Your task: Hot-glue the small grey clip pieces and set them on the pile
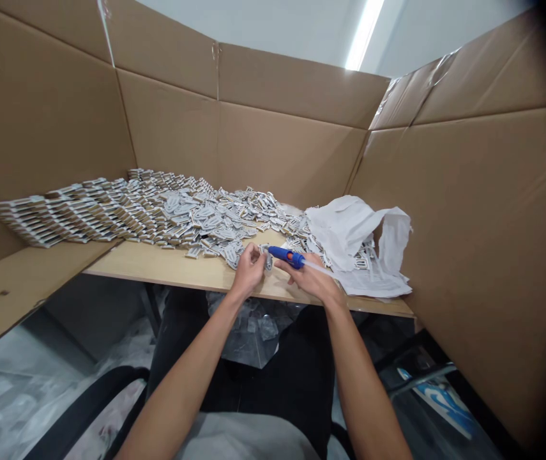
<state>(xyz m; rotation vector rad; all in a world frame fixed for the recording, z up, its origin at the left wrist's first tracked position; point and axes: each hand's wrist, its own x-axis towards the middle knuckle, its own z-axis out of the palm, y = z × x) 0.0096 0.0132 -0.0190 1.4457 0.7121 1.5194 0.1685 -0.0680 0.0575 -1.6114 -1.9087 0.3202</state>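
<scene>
In my right hand (310, 275) is a blue hot glue gun (286, 257), with a long translucent glue stick (319, 268) jutting from its back end. Its nozzle points left, right at a small grey-white flat piece (268, 260) pinched in the fingers of my left hand (250, 269). Whether nozzle and piece touch I cannot tell. Just beyond my hands lies a heap of similar loose grey pieces (205, 220) on the wooden table (158, 263).
Stacked rows of pieces (85, 211) fill the back left. On the right a white sack (349, 223) lies with pieces spilling from its mouth. Tall cardboard walls (292, 140) enclose the table. Under its front edge, between my knees, is clear plastic (253, 332).
</scene>
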